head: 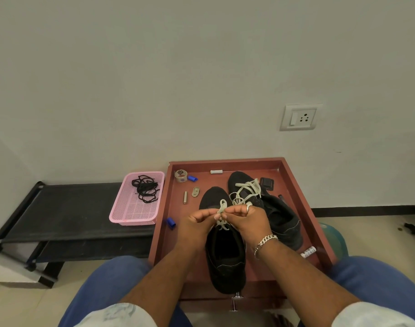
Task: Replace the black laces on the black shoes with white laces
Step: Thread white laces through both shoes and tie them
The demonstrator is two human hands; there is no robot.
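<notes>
Two black shoes lie in a red-brown wooden tray (pixel 298 182). The near shoe (pixel 225 258) points away from me, its opening toward me. My left hand (pixel 197 223) and my right hand (pixel 248 220) meet above its tongue, each pinching a part of its white lace (pixel 221 208), which forms a small loop between them. The far shoe (pixel 279 218) lies to the right with a white lace (pixel 246 190) loosely tied on top. The black laces (pixel 145 188) lie tangled in a pink basket (pixel 133 213) left of the tray.
Small items lie on the tray floor: a tape roll (pixel 180 175), two blue caps (pixel 192 178) (pixel 171 223), a metal pin (pixel 185 197), a metal plate (pixel 195 191), a white tube (pixel 216 171). A black rack (pixel 67 215) holds the basket. A wall socket (pixel 300 117) is behind.
</notes>
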